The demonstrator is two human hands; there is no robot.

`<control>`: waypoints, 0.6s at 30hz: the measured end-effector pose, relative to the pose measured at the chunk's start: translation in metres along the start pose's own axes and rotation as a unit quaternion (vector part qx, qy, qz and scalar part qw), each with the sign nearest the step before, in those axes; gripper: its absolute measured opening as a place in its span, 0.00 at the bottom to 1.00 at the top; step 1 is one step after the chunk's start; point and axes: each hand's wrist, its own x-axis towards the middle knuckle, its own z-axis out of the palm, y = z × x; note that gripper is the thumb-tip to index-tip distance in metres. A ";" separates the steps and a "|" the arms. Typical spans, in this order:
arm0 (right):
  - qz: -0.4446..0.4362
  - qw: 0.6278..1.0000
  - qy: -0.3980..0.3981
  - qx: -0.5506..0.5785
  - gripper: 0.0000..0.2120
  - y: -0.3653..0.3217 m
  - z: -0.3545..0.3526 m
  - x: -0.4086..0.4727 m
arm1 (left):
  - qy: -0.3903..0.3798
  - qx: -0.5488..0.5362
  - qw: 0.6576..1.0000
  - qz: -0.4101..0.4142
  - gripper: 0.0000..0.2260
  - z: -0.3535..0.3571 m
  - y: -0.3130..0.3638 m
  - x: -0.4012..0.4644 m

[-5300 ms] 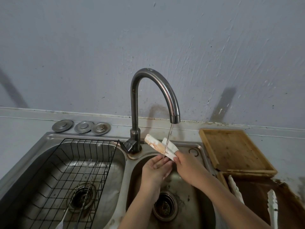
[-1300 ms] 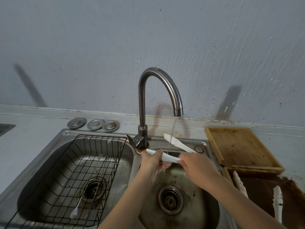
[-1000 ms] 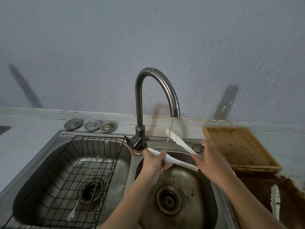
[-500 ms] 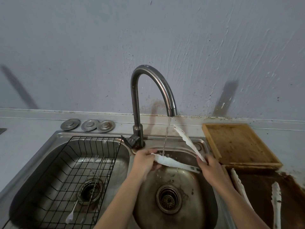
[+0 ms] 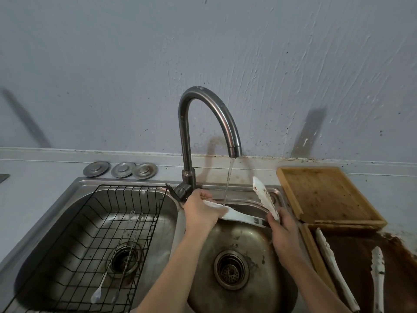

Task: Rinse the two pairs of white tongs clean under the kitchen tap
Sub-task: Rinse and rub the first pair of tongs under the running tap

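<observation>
One pair of white tongs (image 5: 239,216) is spread open over the right sink basin (image 5: 246,249). My right hand (image 5: 282,231) grips its hinge end. My left hand (image 5: 199,210) pinches the tip of the lower arm, where the water stream (image 5: 228,181) from the curved tap (image 5: 209,123) lands. The upper arm points up and back, with brown stains near its tip. A second pair of white tongs (image 5: 334,267) lies open in a dark wooden tray (image 5: 313,247) at the right.
A black wire rack (image 5: 74,240) fills the left basin, with skewers and a small spoon (image 5: 99,290) in it. Three metal drain lids (image 5: 121,169) lie on the counter behind. A light wooden tray (image 5: 325,195) sits right of the sink.
My right hand has shifted right and down along the tongs to the hinge end. The tongs have spread wider, and the lower arm stays under the stream.
</observation>
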 end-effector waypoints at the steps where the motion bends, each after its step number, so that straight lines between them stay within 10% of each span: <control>1: -0.008 1.000 0.003 0.003 0.07 0.000 0.000 0.000 | 0.008 -0.027 0.999 -0.015 0.19 0.002 0.000 -0.002; 14: -0.206 0.971 0.036 -0.120 0.13 0.001 -0.023 0.012 | -0.025 -0.121 0.992 0.009 0.04 0.013 -0.008 -0.014; 18: -0.191 0.967 0.036 -0.162 0.15 0.007 -0.039 0.021 | -0.148 -0.165 0.973 -0.062 0.09 0.016 -0.008 -0.016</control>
